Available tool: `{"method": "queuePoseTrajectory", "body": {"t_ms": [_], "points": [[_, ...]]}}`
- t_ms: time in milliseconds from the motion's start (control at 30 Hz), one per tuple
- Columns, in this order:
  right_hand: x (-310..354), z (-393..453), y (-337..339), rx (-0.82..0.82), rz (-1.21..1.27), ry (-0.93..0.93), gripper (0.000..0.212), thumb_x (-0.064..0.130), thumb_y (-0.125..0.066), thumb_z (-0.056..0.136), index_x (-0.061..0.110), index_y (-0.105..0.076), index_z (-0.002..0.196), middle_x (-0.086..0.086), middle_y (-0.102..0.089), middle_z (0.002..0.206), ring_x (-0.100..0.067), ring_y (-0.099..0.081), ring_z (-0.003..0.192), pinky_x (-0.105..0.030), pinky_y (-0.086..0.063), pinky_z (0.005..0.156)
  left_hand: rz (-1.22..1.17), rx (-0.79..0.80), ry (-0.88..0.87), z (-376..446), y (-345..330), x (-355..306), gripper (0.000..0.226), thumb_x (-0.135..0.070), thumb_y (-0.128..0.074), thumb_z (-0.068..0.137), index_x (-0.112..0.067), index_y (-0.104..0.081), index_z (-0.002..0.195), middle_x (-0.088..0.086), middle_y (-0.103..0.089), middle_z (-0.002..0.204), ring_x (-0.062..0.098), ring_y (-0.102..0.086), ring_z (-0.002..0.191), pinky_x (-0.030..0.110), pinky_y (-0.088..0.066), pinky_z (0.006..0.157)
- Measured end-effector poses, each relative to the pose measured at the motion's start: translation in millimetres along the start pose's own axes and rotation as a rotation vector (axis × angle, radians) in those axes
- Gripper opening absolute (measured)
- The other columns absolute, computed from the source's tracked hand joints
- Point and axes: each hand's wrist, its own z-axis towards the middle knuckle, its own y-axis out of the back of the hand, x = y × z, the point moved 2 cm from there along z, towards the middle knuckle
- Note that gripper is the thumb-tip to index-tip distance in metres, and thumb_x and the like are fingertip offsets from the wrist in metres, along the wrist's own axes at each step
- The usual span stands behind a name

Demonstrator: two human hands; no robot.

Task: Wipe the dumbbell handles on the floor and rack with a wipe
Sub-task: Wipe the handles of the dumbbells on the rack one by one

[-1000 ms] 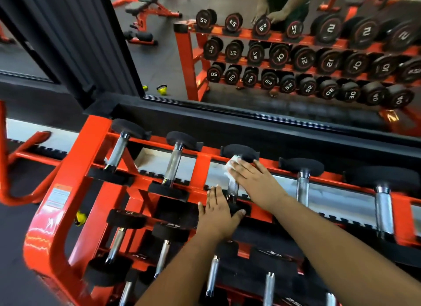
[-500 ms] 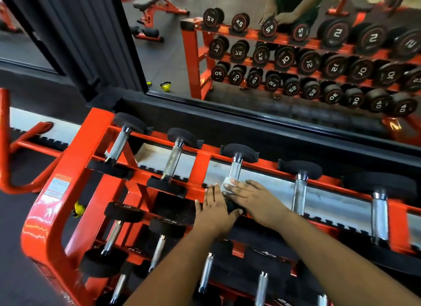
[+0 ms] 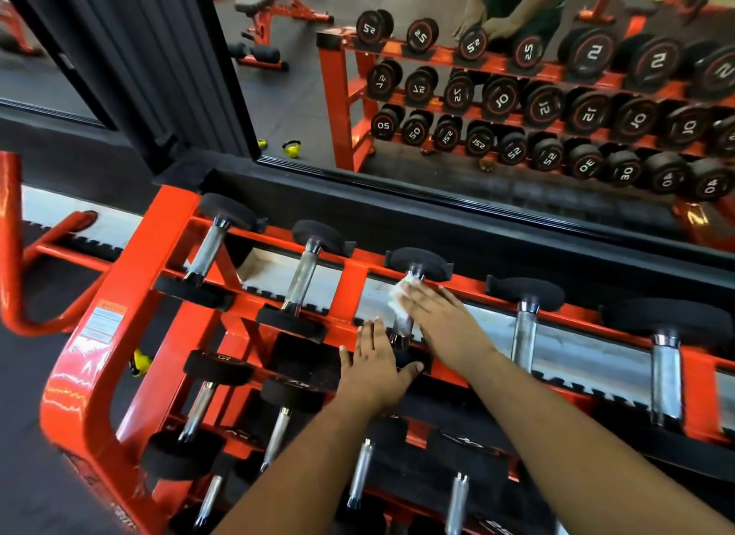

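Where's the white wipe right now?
Head view, centre: the crumpled white wipe is under the right hand's fingers, pressed on the upper end of the third chrome dumbbell handle from the left on the orange rack's top row.

right hand (image 3: pixel 441 319) presses wipe (image 3: pixel 399 296) on dumbbell handle (image 3: pixel 403 323); left hand (image 3: pixel 374 369) — flat on rack (image 3: pixel 99 359)
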Motion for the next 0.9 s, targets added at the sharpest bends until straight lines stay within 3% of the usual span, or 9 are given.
{"method": "queuePoseTrajectory", "body": {"t_ms": [67,133,267,400,467,600,667,767,900], "points": [[14,9,3,-0.046,0.348,-0.245,0.066,-0.001,-0.048,0.096,0.021,-0.034,0.157,0.003,-0.023,0.165,-0.012,-0.018,0.153,-0.037,-0.025,0.124,-0.007,0.002,0.002,0,0,0,0.106,-0.066,-0.048,0.096,-0.015,0.019,0.159,0.005,0.020,0.168,0.019,0.016,0.155,0.054,0.008,0.124],[30,2,1,-0.220,0.667,-0.491,0.056,0.002,-0.056,0.098,0.018,-0.046,0.151,0.003,-0.038,0.159,-0.010,-0.038,0.143,-0.028,-0.036,0.117,0.008,0.008,-0.001,1,0,0,0.104,-0.064,-0.047,0.097,-0.014,0.020,0.159,0.005,0.021,0.168,0.019,0.017,0.155,0.055,0.008,0.124],[51,-14,2,-0.280,0.967,-0.801,0.043,0.014,-0.065,0.096,0.018,-0.060,0.139,0.006,-0.063,0.136,-0.009,-0.057,0.124,-0.026,-0.046,0.105,0.011,0.021,-0.009,2,0,1,0.100,-0.060,-0.045,0.099,-0.015,0.021,0.158,0.005,0.021,0.168,0.019,0.018,0.155,0.056,0.008,0.124],[36,3,5,-0.338,1.032,-0.978,0.030,0.016,-0.060,0.099,0.021,-0.070,0.127,0.011,-0.073,0.105,-0.008,-0.066,0.094,-0.029,-0.055,0.085,0.009,0.005,-0.010,2,-1,2,0.104,-0.066,-0.045,0.096,-0.016,0.020,0.159,0.003,0.020,0.169,0.017,0.019,0.154,0.054,0.009,0.124],[34,14,3,-0.388,1.181,-1.062,0.027,0.017,-0.057,0.101,0.021,-0.071,0.123,0.012,-0.072,0.100,-0.009,-0.066,0.095,-0.031,-0.055,0.087,0.006,-0.002,-0.006,2,-2,3,0.104,-0.067,-0.046,0.096,-0.016,0.020,0.159,0.003,0.020,0.169,0.017,0.019,0.154,0.054,0.009,0.124],[41,2,-14,-0.170,1.234,-1.110,0.023,0.017,-0.052,0.099,0.020,-0.075,0.100,0.001,-0.073,0.082,-0.022,-0.067,0.079,-0.039,-0.057,0.072,0.004,-0.004,-0.003,1,0,1,0.103,-0.064,-0.048,0.097,-0.016,0.018,0.160,0.002,0.018,0.169,0.017,0.017,0.155,0.055,0.008,0.124],[38,-4,-17,-0.067,1.328,-1.126,0.024,0.013,-0.051,0.097,0.016,-0.075,0.092,-0.007,-0.073,0.080,-0.031,-0.070,0.079,-0.043,-0.059,0.073,0.007,-0.004,-0.003,1,0,1,0.103,-0.065,-0.048,0.096,-0.016,0.017,0.160,0.003,0.017,0.169,0.018,0.017,0.155,0.055,0.007,0.124],[22,21,-5,-0.187,1.468,-1.209,0.025,0.009,-0.049,0.097,0.017,-0.071,0.088,-0.010,-0.069,0.084,-0.026,-0.065,0.077,-0.038,-0.055,0.072,0.004,-0.008,-0.002,2,-1,2,0.104,-0.066,-0.048,0.096,-0.017,0.017,0.160,0.003,0.017,0.169,0.018,0.016,0.155,0.055,0.006,0.125],[19,34,0,-0.165,1.519,-1.255,0.024,0.016,-0.047,0.101,0.019,-0.071,0.103,-0.008,-0.073,0.101,-0.026,-0.068,0.095,-0.041,-0.055,0.087,0.002,-0.001,-0.001,0,1,1,0.102,-0.064,-0.047,0.097,-0.017,0.018,0.160,0.002,0.018,0.169,0.017,0.017,0.155,0.054,0.007,0.125]]}}
